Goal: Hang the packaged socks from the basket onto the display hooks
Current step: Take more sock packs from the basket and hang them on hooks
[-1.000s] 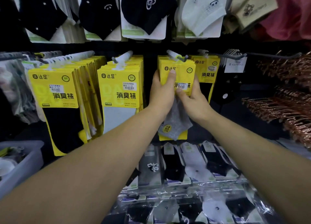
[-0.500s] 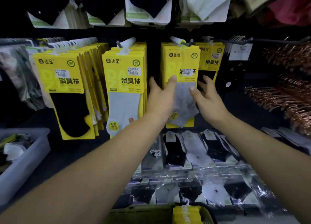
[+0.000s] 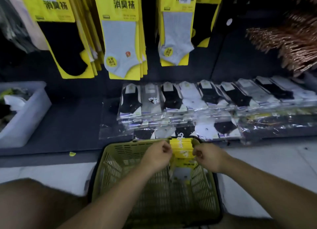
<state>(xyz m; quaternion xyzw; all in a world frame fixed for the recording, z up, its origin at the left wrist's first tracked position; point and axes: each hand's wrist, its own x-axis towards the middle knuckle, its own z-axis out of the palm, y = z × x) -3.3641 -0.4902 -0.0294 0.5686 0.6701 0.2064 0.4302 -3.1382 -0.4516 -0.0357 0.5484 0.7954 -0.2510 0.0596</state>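
Head view looks down past a wall of hung yellow sock packs (image 3: pixel 123 39), whose hooks lie above the top edge and cannot be seen. Below them runs a dark shelf (image 3: pixel 73 122) carrying rows of flat cellophane-wrapped socks (image 3: pixel 188 98). A pale plastic tub (image 3: pixel 25 118) sits at its left end and a bundle of copper-coloured hangers (image 3: pixel 291 45) juts in at the right.

On the floor in front stands the olive basket (image 3: pixel 111 168), its slatted walls mostly bare. The packaged socks (image 3: pixel 182 151) stand on end against its far rim as a tight yellow stack.

The left hand (image 3: pixel 157 157) and right hand (image 3: pixel 210 157) flank that stack. Each grip is curled inward, fingertips pinching the card edges on its own side. Whether they hold one pack or several cannot be told, as motion blurs the edges.

The small white hanger tabs (image 3: pixel 181 136) poke up from the top of the stack.

These packs look light: thin card with a soft sock fixed to the front. The card should be stiff enough to carry by its upper edge, yet it will likely bend or crease if squeezed mid-panel. The glossy faces may let neighbours slide apart. The best hold is probably high on the card, just beneath the tab, leaving the tab's opening free.
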